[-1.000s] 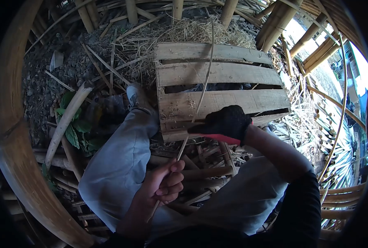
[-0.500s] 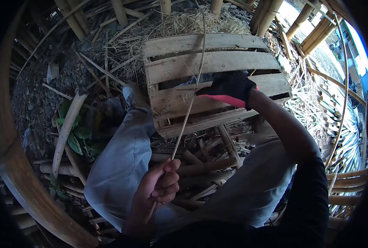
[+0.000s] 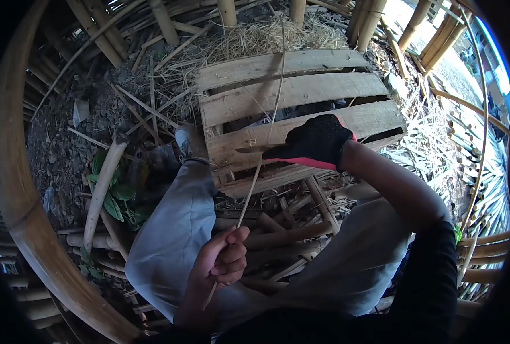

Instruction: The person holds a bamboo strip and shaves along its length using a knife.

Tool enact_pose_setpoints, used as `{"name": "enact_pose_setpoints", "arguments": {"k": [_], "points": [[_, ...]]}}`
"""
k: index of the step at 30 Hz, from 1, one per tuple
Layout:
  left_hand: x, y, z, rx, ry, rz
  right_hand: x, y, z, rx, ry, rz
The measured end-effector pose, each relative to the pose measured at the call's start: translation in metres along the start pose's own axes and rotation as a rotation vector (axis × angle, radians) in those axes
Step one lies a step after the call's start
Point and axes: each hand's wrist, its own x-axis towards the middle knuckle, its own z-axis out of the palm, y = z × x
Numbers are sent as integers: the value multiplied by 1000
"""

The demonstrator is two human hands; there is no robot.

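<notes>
A long thin bamboo strip (image 3: 277,97) runs from the lower middle up across a slatted wooden crate (image 3: 301,89). My bare left hand (image 3: 225,258) is closed round its lower part, above my lap. My right hand (image 3: 318,142), in a black and red glove, is closed on a knife, and its thumb side is at the strip over the crate's near edge. The knife's blade (image 3: 254,149) points left across the strip. Whether blade and thumb press on the strip is hard to tell.
A thick curved bamboo pole (image 3: 43,243) stands at the left. Straw (image 3: 266,34) lies behind the crate. Cut bamboo pieces (image 3: 289,235) lie between my legs, green leaves (image 3: 120,192) to the left, and many thin strips (image 3: 478,166) at the right.
My right hand first moved up and right, away from the strip, then came back down and left to it. My left hand has kept its hold on the strip.
</notes>
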Motion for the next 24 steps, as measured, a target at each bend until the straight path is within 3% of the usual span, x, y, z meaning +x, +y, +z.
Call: {"name": "enact_pose_setpoints", "arguments": {"k": [1,4,5,9,11,14,15,17,22,24], "points": [[-1,-1,0,-31,-11,8,2,-1,14,-52,47,-90],[-5,-1,6,-43,-11,13,9,10,10,-21,62,-99],[-7,-4,9,-34,-3,12,21,24,10,-18,85,53],[0,-9,19,26,46,51,23,39,18,141,95,162],[-1,-9,36,162,188,71,29,47,35,93,305,149],[5,-12,49,370,234,115,13,49,33,43,406,181],[9,-13,52,395,234,124,0,51,15,115,188,171],[23,-13,54,563,342,118,-15,53,10,141,219,155],[33,-8,46,646,301,51,-17,72,23,192,325,181],[37,-2,41,552,144,6,-17,74,22,154,337,198]]}}
